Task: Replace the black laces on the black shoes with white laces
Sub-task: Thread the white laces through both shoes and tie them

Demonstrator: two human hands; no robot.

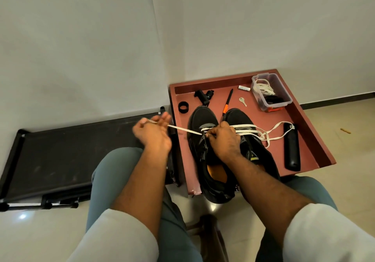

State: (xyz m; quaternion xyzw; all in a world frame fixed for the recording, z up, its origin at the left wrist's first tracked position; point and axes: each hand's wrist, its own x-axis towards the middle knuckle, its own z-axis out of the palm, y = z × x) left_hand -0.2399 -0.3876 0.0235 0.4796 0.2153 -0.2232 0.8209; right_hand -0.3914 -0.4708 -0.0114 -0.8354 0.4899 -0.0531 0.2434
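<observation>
Two black shoes stand side by side on a reddish-brown tray (308, 140). The left shoe (199, 119) has an orange insole showing; the right shoe (236, 115) lies partly under my right forearm. A white lace (182, 129) runs taut from the left shoe's eyelets out to the left. My left hand (152, 134) pinches that lace end, held out past the tray's left edge. My right hand (222, 140) rests on the left shoe's tongue area and pinches the lace at the eyelets. The lace's other part (272, 133) crosses the right shoe and loops loosely on the tray.
On the tray lie a clear plastic box (272, 93) with more white laces, a key (242, 101), a pen (228, 101), a black ring (183, 107), black clips (204, 96), a small tube (244, 88) and a black remote-like bar (291, 148). A black folding frame (60, 156) lies on the floor at left.
</observation>
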